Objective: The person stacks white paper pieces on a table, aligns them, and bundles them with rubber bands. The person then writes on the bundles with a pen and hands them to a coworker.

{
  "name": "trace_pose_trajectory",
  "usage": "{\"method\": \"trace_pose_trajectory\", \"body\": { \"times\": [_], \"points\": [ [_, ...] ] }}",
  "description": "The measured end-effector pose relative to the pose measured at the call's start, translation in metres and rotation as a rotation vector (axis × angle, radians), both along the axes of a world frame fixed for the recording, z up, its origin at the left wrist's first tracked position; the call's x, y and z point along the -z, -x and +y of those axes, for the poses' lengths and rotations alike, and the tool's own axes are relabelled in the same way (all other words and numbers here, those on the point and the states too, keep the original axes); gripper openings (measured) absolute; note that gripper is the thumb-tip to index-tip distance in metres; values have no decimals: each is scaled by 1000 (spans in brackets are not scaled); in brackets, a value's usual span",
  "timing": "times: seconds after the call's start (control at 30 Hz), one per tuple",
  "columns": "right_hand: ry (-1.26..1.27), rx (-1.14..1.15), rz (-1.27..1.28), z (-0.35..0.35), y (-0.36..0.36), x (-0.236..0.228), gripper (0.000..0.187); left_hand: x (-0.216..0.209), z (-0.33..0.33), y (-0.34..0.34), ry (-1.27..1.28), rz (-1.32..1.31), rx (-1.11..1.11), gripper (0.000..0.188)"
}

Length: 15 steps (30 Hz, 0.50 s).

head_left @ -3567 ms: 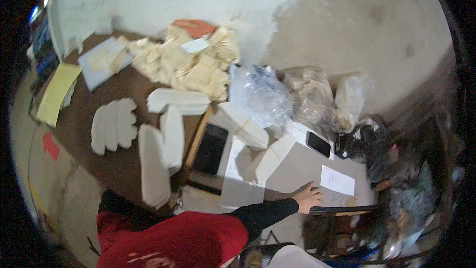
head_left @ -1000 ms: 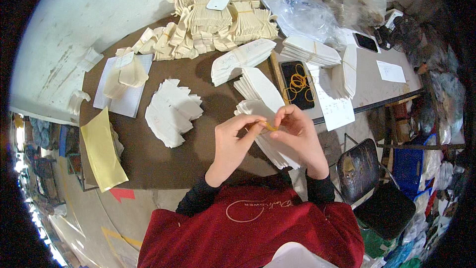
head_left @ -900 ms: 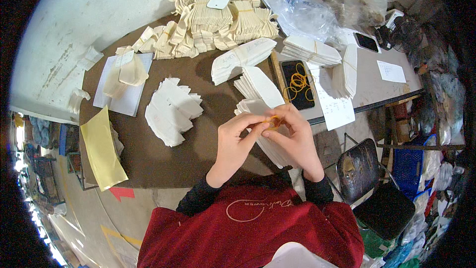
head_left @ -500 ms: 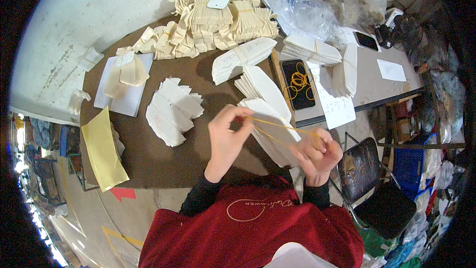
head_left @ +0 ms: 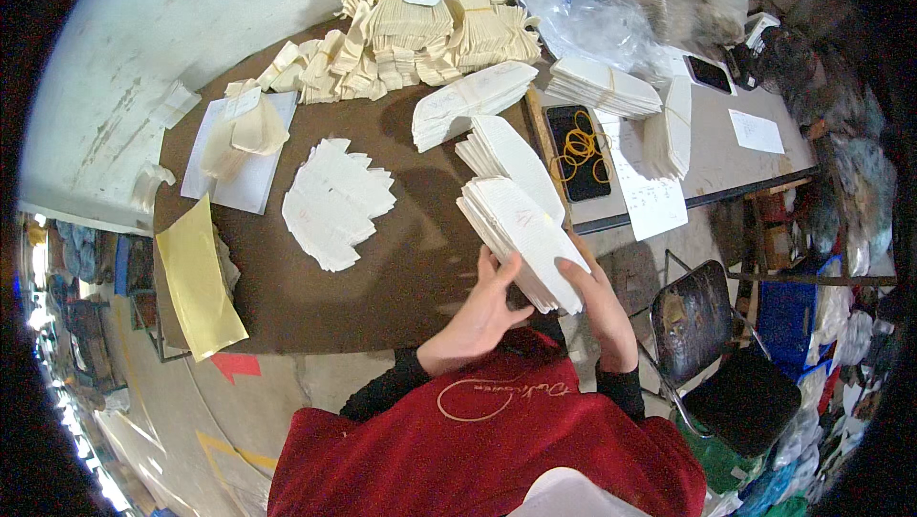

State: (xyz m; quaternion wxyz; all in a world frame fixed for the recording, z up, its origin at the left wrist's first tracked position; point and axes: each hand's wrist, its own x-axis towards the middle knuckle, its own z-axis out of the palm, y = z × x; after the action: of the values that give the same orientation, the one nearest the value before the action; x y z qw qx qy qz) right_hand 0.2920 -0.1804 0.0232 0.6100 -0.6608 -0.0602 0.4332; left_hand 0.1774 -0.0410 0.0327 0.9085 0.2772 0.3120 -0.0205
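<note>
A thick stack of white cut pieces [head_left: 531,242] sticks out over the near edge of the brown table [head_left: 401,302], tilted slightly. My left hand [head_left: 482,312] is curled against its left side near the bottom end. My right hand [head_left: 602,312] grips its lower right side, thumb on the top piece. No rubber band can be made out in either hand. Another white stack [head_left: 516,163] lies just beyond, partly under this one. Farther back is a banded white bundle [head_left: 473,104]. To the left, loose white pieces [head_left: 336,204] are fanned out.
Cream bundles [head_left: 411,34] pile up at the back. Yellow rubber bands [head_left: 580,149] lie on a black phone [head_left: 576,183] at the right, beside more white bundles [head_left: 604,87]. A yellow sheet [head_left: 199,278] hangs over the left edge. A black chair [head_left: 712,355] stands right.
The yellow rubber band stretched between my hands is no longer visible there. Both hands have come down onto the near white stack and now hold its lower end.
</note>
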Motion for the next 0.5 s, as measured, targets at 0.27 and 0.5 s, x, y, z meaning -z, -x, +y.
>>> {"method": "trace_pose_trajectory", "body": {
  "times": [0.27, 0.5],
  "points": [
    [175, -329, -412, 12, 48, -21, 68, 22, -3, 12, -45, -100, -108, 54],
    [-4, -164, -423, 10, 39, 5, 59, 51, 0, 48, 154, -106, -227, 53]
  ]
}}
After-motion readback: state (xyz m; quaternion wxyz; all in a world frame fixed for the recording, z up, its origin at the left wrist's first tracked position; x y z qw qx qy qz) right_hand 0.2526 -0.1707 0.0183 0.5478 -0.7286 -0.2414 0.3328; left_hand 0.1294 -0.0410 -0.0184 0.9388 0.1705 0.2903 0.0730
